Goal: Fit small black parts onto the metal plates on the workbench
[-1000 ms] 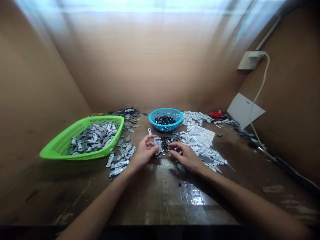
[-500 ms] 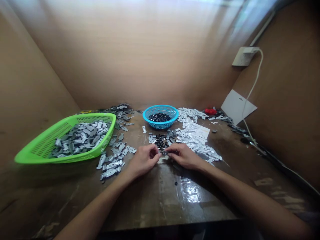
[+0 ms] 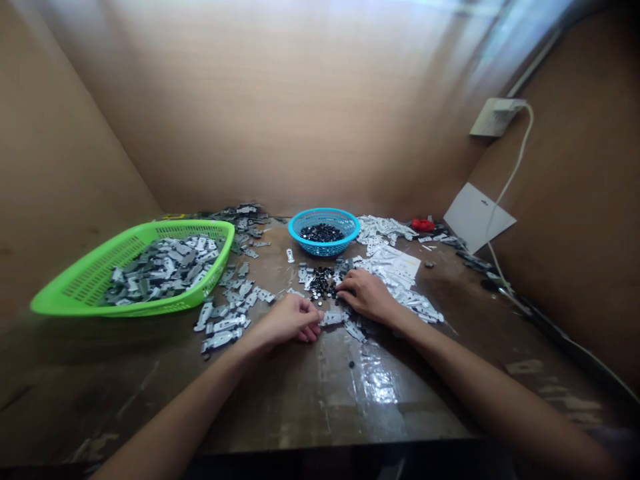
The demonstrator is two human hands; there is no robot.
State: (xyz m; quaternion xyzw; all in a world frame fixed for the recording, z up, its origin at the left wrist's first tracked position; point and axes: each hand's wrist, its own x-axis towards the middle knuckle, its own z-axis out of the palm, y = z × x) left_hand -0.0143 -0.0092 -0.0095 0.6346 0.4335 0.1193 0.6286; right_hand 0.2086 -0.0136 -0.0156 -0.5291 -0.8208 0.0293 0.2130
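My left hand is closed in a pinch at the left end of a small grey flat piece, low over the tabletop. My right hand is at the right side of a small heap of black round parts. Its fingers are bent together and their tips touch the heap; what lies between them is hidden. Another grey piece lies below the right hand. Behind the heap stands a blue basket holding more black parts.
A green basket full of grey pieces stands at left, with loose grey pieces beside it. White-grey pieces and a paper sheet lie at right. A red object and a white cable are farther right.
My hands were close together over the grey piece. The right hand has moved away to the black heap, and the left hand has turned slightly, uncovering the grey piece.
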